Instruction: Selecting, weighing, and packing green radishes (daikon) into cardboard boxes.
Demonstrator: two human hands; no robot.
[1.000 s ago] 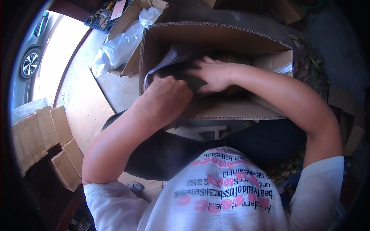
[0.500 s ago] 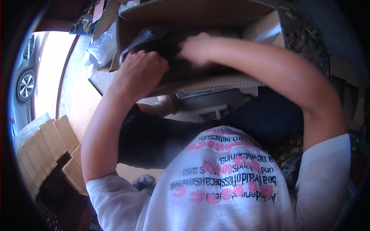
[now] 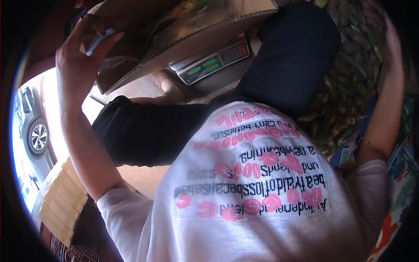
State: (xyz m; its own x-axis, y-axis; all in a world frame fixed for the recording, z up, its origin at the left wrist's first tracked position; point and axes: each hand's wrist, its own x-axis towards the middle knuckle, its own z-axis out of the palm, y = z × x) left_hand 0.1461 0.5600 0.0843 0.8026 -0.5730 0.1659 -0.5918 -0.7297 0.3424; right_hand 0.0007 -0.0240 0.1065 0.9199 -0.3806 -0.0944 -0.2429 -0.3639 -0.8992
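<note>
My left hand (image 3: 80, 54) is at the near left corner of an open cardboard box (image 3: 192, 40), its thumb and fingers bent around the edge of a clear plastic bag (image 3: 99, 41). More clear plastic (image 3: 207, 17) lies inside the box over brownish, stalk-like contents, which are hard to make out. Far off to the right, my right hand (image 3: 388, 37) is raised over a heap of long green and purplish-brown vegetables (image 3: 349, 56). That hand is dim and blurred near the picture's rim, so its fingers cannot be read.
An electronic scale (image 3: 214, 63) with lit green displays stands on the floor beside the box. My dark-trousered legs (image 3: 288, 56) are bent around it. Flattened cardboard (image 3: 63, 201) is at the lower left. A parked car (image 3: 35, 135) shows outside, and a small green display (image 3: 345, 155) glows at right.
My right hand has left the box and swung far right to the vegetable heap. My left hand stays at the box's left side. The view has shifted, showing more of the scale and heap.
</note>
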